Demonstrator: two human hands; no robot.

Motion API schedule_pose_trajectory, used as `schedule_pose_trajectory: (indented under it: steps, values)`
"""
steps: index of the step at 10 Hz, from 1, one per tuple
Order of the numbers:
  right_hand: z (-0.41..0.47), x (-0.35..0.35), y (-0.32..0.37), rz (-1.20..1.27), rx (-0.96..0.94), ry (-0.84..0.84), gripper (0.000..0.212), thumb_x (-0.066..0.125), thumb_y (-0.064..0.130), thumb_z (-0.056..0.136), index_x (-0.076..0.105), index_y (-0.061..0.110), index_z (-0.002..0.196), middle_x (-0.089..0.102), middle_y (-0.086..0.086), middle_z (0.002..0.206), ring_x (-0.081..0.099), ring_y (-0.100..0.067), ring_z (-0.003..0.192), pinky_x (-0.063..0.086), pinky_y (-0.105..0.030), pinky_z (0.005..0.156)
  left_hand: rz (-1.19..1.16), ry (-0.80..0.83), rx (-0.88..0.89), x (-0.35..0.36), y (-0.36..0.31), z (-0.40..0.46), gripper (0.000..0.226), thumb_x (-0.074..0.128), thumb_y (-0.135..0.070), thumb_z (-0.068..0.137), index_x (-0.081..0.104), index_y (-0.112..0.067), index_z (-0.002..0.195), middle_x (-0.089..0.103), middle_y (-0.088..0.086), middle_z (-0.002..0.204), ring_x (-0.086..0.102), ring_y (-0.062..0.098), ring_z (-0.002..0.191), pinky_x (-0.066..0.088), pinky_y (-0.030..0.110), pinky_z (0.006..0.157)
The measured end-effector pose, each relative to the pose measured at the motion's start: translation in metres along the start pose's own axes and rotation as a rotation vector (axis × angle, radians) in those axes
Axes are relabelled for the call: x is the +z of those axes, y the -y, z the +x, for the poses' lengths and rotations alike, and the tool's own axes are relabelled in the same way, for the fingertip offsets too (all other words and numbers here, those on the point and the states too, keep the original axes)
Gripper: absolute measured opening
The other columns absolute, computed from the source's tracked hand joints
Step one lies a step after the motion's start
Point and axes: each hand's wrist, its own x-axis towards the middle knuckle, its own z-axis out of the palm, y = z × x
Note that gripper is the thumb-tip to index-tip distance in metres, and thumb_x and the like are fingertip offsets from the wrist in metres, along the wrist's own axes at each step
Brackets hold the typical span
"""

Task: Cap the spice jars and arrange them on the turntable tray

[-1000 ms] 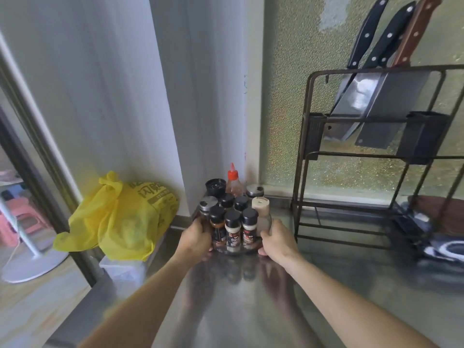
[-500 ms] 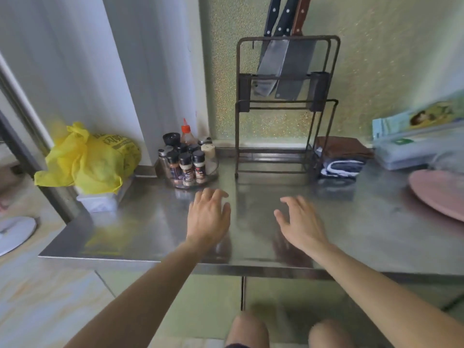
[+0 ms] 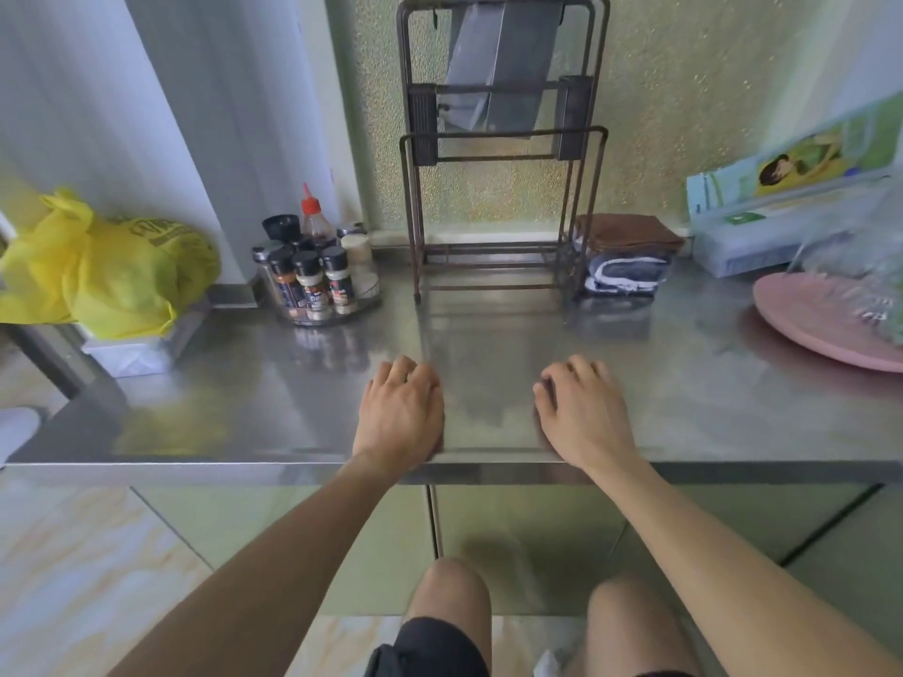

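Spice jars [image 3: 312, 280]: capped, grouped on turntable tray [image 3: 369, 298], far left of steel counter [image 3: 684, 383]. Left hand [image 3: 398, 415], right hand [image 3: 581, 412]: resting near edge, fingers loosely curled, holding nothing, well apart from tray.

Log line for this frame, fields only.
left hand: open, resting on counter | right hand: open, resting on counter | spice jars: capped, on turntable tray | untouched

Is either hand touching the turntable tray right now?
No: the left hand and right hand rest on the steel counter near its front edge, apart from the turntable tray.
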Motion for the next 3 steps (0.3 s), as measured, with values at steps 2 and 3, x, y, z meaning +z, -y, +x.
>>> schedule_pose_trajectory:
  steps: [2, 3]
  values:
    - [-0.010, -0.034, 0.018, 0.267, 0.042, 0.003, 0.022, 0.059, 0.030, 0.100, 0.070, 0.014, 0.112, 0.066, -0.005, 0.111, 0.061, -0.027, 0.104, 0.049, -0.039, 0.091, -0.037, 0.005, -0.015, -0.002, -0.001, -0.002, 0.017, 0.053, -0.026, 0.100, 0.067, -0.017, 0.104, 0.064, 0.007, 0.109, 0.053, 0.033, 0.100, 0.045, 0.042, 0.093]
    - [-0.022, -0.079, 0.042, 0.739, 0.009, -0.271, 0.008, 0.068, 0.019, 0.096, 0.074, 0.018, 0.102, 0.072, 0.005, 0.097, 0.068, -0.009, 0.089, 0.055, -0.031, 0.082, -0.057, -0.025, -0.020, -0.001, 0.002, -0.002, 0.017, 0.053, -0.025, 0.100, 0.067, -0.017, 0.106, 0.065, 0.006, 0.111, 0.053, 0.032, 0.102, 0.045, 0.041, 0.094]
